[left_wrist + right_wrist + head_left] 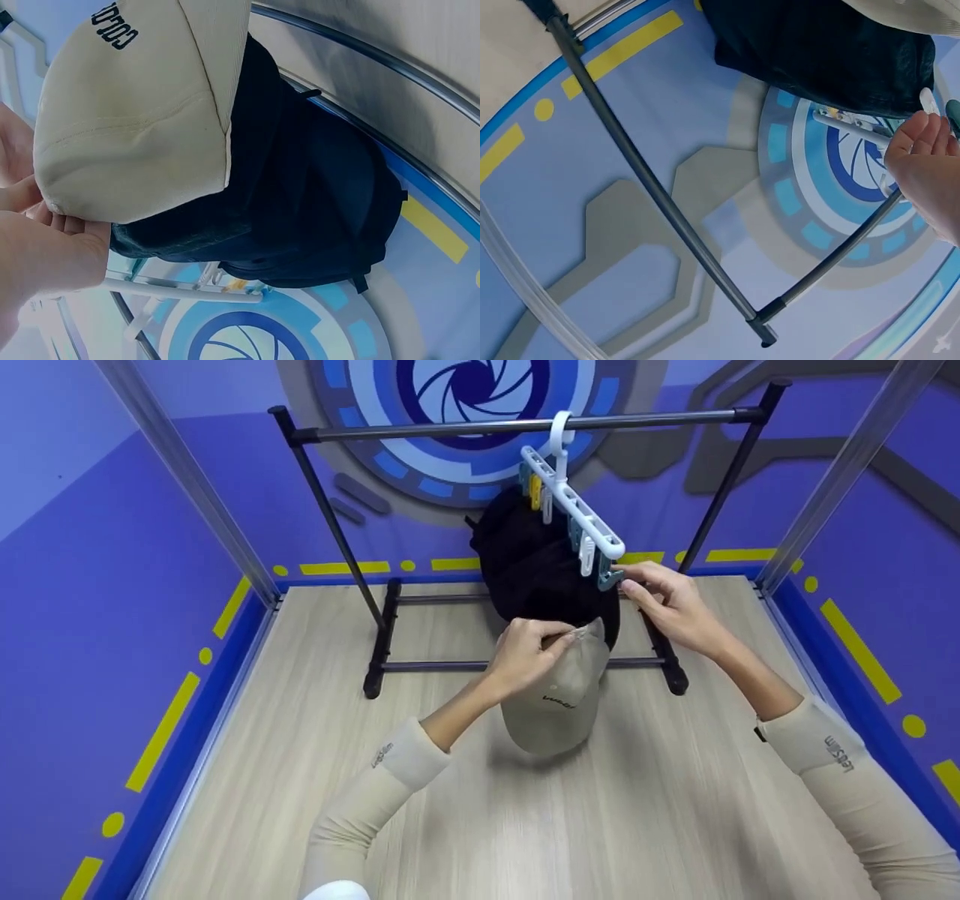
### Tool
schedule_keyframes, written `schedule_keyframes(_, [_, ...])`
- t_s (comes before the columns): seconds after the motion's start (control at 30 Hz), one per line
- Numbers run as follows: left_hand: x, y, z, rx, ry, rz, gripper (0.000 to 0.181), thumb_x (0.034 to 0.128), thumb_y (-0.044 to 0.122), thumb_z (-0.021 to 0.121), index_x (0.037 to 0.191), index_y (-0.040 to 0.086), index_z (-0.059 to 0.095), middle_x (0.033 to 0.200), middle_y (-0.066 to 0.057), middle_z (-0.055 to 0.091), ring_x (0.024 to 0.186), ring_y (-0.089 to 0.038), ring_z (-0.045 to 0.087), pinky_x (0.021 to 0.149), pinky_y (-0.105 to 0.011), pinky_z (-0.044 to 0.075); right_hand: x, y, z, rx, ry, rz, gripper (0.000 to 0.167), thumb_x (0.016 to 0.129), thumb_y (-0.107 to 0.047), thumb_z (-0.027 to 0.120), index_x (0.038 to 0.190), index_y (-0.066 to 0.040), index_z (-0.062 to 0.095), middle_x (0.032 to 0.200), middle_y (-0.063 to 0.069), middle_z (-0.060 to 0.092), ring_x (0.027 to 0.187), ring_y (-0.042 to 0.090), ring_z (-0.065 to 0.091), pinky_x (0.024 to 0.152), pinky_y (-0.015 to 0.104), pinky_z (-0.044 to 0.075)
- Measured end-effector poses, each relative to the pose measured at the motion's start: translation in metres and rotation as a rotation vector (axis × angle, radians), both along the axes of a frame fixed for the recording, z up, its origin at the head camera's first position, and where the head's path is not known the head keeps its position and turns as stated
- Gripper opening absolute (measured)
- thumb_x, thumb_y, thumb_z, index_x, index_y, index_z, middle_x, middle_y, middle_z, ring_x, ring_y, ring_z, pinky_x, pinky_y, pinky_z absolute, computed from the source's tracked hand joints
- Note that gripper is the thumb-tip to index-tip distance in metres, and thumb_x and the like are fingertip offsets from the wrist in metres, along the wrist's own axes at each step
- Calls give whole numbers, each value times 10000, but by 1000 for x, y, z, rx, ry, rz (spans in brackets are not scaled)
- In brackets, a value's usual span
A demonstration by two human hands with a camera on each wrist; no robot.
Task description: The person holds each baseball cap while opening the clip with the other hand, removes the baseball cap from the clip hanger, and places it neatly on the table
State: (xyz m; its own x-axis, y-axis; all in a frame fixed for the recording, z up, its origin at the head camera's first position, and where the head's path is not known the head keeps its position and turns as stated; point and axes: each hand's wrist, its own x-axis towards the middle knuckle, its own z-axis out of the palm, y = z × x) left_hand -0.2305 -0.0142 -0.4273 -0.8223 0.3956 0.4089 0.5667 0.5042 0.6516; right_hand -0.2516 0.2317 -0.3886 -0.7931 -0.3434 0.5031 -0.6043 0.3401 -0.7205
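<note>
A beige cap [551,716] with dark lettering hangs from my left hand [523,656], its brim downward. The thumb and fingers pinch the cap's edge; the left wrist view shows the crown [135,142] close up. My right hand [679,611] is at the near end of a white clip hanger [589,515], its thumb and fingers pinching a dark teal clip [606,576]. Behind the beige cap, black headwear [517,562], apparently more than one cap, hangs beneath the hanger. Which clips hold it is partly hidden.
The hanger hooks over the top bar of a dark metal rack [450,429]. A white clip [586,556] and a yellow clip [535,492] hang along it. The rack's feet [373,679] stand on a wood-grain surface [450,825], with blue patterned walls around.
</note>
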Motion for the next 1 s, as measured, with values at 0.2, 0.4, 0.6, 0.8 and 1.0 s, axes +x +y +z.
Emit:
schedule_keyframes(0.2, [4,-8,-2,7,-10,-25,153,988,156,669,1007,90,805,838,-24,756,660,-55,518,626,-179,394,8,13,-6,160,129,-67,366,981,15,621,1344,-24,653,1287,182,687,1135,57,622,887,110,446])
schedule_keyframes(0.4, [7,-23,-7,-15,-24,-23,137,976,111,654,965,68,784,722,-33,673,620,-55,465,606,-181,365,11,17,-12,234,212,-108,419,970,-4,648,1387,-6,614,1438,195,603,1395,398,496,1210,264,316])
schedule_keyframes(0.6, [11,-39,-13,-48,-41,-1,136,974,118,651,958,82,781,735,-25,688,633,-57,481,612,-186,371,13,22,-18,271,187,-121,418,977,-34,649,1390,5,605,1466,207,574,1442,390,455,1180,568,330])
schedule_keyframes(0.8, [18,-53,-18,-110,-51,37,138,974,137,649,958,97,781,758,-19,703,652,-66,496,618,-213,392,15,31,-26,305,166,-121,441,977,-30,648,1413,-2,586,1504,221,529,1462,423,415,1172,629,310])
schedule_keyframes(1.0, [25,-70,-25,-148,-61,85,136,970,161,652,940,127,780,777,3,723,671,-63,529,637,-258,442,16,37,-35,361,112,-112,471,1009,-77,621,1463,3,526,1578,227,429,1496,466,333,1160,665,288])
